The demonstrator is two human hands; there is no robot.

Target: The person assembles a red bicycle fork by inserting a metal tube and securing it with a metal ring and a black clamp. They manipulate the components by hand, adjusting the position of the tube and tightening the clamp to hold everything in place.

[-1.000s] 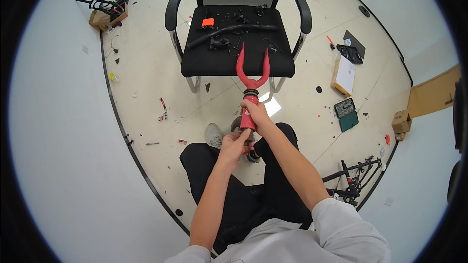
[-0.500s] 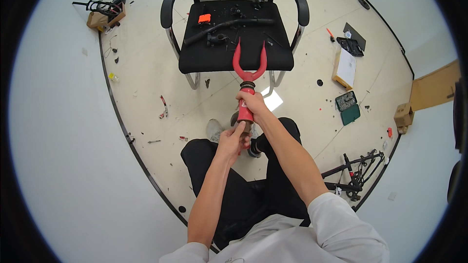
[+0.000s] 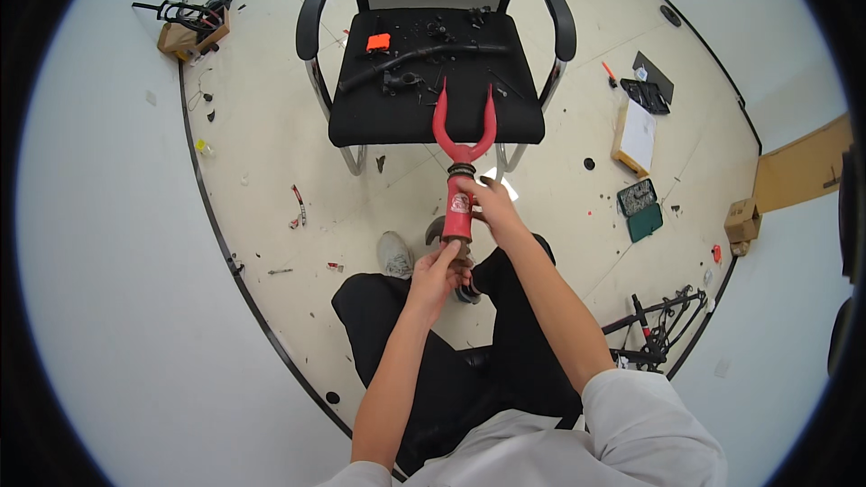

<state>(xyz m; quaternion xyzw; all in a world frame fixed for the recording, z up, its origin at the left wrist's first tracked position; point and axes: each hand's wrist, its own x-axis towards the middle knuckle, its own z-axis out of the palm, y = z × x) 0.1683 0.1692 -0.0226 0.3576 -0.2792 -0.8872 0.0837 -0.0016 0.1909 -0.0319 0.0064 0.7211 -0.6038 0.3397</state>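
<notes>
A red bicycle fork (image 3: 462,151) points its two prongs away from me, over the front edge of the chair seat. Dark rings sit below its crown, above a red tube with a pale emblem (image 3: 459,203). My left hand (image 3: 436,278) is closed around the brownish lower end of this assembly, thumb on top; its other fingers are partly hidden beneath. Beside the red tube is my right hand (image 3: 499,214), its fingers apart and loosened, fingertips touching the tube's right side.
The black chair (image 3: 433,122) ahead carries a dark handlebar (image 3: 424,56), a black stem-like part (image 3: 401,81), an orange piece (image 3: 378,42) and small parts. Right on the floor lie a green case (image 3: 644,222), white-topped box (image 3: 637,137) and bike frame (image 3: 663,320). Scraps lie left.
My right hand has loosened from around the red tube and spread its fingers at its right side. My left hand keeps hold of the lower end. The view has shifted slightly.
</notes>
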